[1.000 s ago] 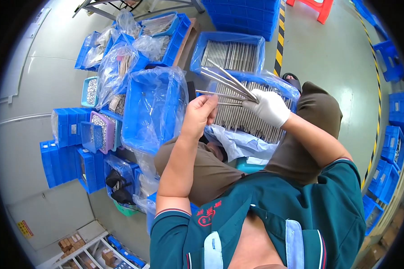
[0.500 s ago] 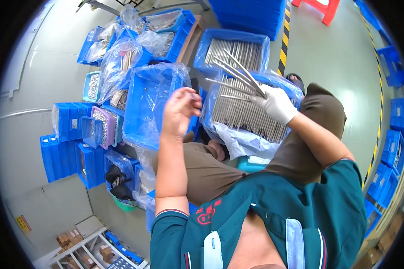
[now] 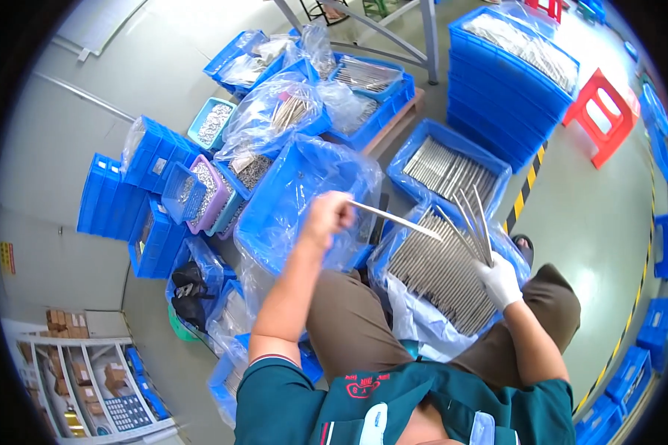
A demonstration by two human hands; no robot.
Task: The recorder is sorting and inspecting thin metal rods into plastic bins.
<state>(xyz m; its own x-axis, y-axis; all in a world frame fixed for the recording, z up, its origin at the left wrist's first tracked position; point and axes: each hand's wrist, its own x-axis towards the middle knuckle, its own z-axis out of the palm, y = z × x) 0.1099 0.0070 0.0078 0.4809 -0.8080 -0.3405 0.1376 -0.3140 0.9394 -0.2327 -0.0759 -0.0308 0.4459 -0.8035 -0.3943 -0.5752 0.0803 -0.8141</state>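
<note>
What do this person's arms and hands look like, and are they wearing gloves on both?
No, just one! The right hand wears a white glove. The left hand has no glove and looks a bit blurry. Both forearms are bare below short, dark green sleeves. The left sleeve has a thin striped edge.

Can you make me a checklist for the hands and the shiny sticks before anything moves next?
1. Left hand has one metal rod: ok, held by one end.
2. Gloved right hand has a grip on the fanned rods: ok.
3. Both hands gloved: not ok, the left is bare.
4. Tips of the fanned rods together: not ok, they spread apart.
5. Crated rods near the knees laid side by side: ok, mostly neat.
6. Left hand's exact finger grip: cannot tell, it's blurred.
</note>
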